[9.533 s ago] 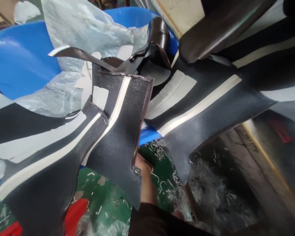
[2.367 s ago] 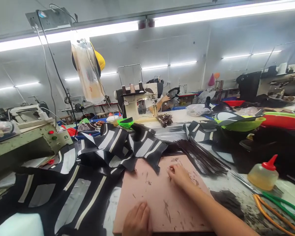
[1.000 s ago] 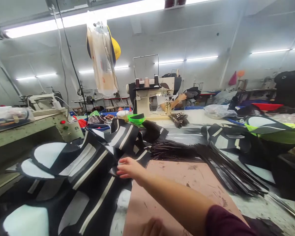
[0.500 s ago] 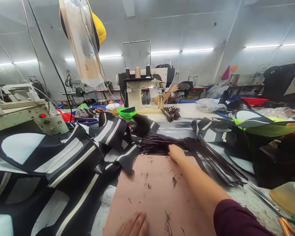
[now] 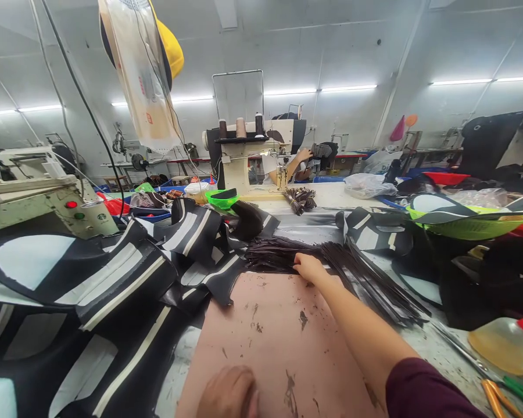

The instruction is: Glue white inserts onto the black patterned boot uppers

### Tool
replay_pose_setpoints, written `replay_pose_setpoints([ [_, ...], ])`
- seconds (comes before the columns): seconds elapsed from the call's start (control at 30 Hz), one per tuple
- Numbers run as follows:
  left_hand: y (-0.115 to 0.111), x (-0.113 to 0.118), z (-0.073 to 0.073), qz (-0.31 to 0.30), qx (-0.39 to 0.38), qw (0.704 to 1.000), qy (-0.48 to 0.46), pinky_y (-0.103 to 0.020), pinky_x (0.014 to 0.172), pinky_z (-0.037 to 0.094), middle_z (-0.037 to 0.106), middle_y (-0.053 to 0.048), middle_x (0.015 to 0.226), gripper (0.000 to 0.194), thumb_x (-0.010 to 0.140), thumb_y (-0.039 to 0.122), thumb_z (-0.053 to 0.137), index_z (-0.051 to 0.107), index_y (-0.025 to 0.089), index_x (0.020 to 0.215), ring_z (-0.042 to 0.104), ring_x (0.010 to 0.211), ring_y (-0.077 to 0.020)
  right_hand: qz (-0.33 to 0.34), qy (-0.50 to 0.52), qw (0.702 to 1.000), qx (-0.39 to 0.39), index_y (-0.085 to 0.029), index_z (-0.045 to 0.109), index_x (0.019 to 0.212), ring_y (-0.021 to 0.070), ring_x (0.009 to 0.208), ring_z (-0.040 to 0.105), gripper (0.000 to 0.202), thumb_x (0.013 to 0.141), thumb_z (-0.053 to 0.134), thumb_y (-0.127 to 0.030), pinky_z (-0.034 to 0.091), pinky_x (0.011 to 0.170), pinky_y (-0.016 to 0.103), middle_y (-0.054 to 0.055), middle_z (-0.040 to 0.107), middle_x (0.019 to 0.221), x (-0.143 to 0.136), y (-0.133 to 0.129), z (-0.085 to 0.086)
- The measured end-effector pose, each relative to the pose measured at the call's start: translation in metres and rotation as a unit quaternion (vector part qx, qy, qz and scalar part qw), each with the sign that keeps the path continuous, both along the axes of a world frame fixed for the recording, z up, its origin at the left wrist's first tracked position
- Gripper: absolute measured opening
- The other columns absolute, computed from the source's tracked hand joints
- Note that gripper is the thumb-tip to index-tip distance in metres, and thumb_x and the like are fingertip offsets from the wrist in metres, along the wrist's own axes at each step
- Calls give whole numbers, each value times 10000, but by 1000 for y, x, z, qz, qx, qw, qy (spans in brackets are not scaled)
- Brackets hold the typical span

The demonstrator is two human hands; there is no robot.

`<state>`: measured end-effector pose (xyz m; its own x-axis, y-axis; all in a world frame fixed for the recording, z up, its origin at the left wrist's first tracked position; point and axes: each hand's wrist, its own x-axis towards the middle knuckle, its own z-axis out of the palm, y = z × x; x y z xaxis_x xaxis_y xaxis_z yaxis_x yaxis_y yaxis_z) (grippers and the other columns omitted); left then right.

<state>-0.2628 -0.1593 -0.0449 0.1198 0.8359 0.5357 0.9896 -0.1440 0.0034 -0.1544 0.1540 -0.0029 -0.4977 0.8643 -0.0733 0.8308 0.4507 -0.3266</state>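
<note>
A pinkish board point(image 5: 265, 342) with dark glue-like stains lies in front of me. My right hand point(image 5: 308, 268) reaches to its far edge, fingers pinched together at a pile of thin dark strips point(image 5: 274, 252); whether a strip is between the fingertips is too small to tell. More long dark strips point(image 5: 375, 284) fan out to the right of that hand. Low on the board, my left hand point(image 5: 229, 392) is blurred, with its fingers curled and their tips hidden.
Black pieces with white patches point(image 5: 126, 278) are heaped at left. A sewing machine point(image 5: 239, 168) stands ahead, with another person's arm point(image 5: 294, 165) behind it. Scissors point(image 5: 462, 348) and a red-capped bottle point(image 5: 505, 345) lie at right. A plastic bag point(image 5: 143, 87) hangs upper left.
My left hand has gone from lying with fingers extended to a curled, raised shape. My right hand stays at the strips. The whole view has shifted slightly.
</note>
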Motion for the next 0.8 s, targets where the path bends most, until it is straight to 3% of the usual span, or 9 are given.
replay_pose_setpoints([
  [0.07,26,5,22,-11,-75,997,-25,-264,575,512,669,-52,816,143,747,172,465,588,187,818,631,687,-175,8,12,1000,-6,-212,627,896,180,840,597,125,820,528,-214,381,668,254,34,670,910,4,2,0],
  [0.17,88,12,45,-45,-179,982,-27,-393,842,493,611,-110,1123,223,754,257,529,606,166,943,583,997,-265,21,29,999,2,-214,643,932,184,865,598,177,840,491,-205,389,692,256,47,667,949,8,2,-2],
  [0.23,136,14,48,-28,-259,964,-44,-407,986,394,536,-129,1250,312,784,298,541,586,150,1055,482,1165,-275,32,41,999,17,-202,650,960,200,949,579,208,844,480,-177,385,755,268,73,648,1022,8,1,-3],
  [0.37,207,9,34,11,-266,962,-63,-446,1044,301,433,-156,1351,418,853,358,457,520,114,1186,353,1277,-285,39,71,996,31,-182,655,964,211,978,571,228,838,469,-139,377,802,287,94,636,1039,4,4,-2],
  [0.5,227,2,18,51,-259,960,-94,-505,985,338,424,-175,1353,458,873,390,400,501,101,1214,413,1224,-313,24,130,991,17,-171,645,918,189,888,586,231,849,425,-160,396,751,269,73,658,921,5,18,16],
  [0.63,227,-1,10,52,-251,959,-124,-518,995,307,412,-150,1369,426,862,381,434,505,150,1213,414,1223,-308,26,228,973,-11,-172,592,962,149,775,563,257,859,361,-216,411,647,239,30,618,820,19,13,53],
  [0.7,227,-2,11,48,-242,959,-140,-509,1013,286,385,-162,1385,429,851,375,460,507,145,1211,386,1247,-312,56,351,931,-79,-192,552,999,122,648,528,246,842,385,-282,390,548,220,-7,567,739,30,-3,72],
  [0.8,219,1,19,36,-219,962,-158,-507,1041,247,343,-182,1404,461,824,385,511,513,122,1203,308,1292,-327,96,507,830,-211,-186,559,880,82,493,421,273,749,524,-422,337,464,213,-37,501,649,46,-38,85],
])
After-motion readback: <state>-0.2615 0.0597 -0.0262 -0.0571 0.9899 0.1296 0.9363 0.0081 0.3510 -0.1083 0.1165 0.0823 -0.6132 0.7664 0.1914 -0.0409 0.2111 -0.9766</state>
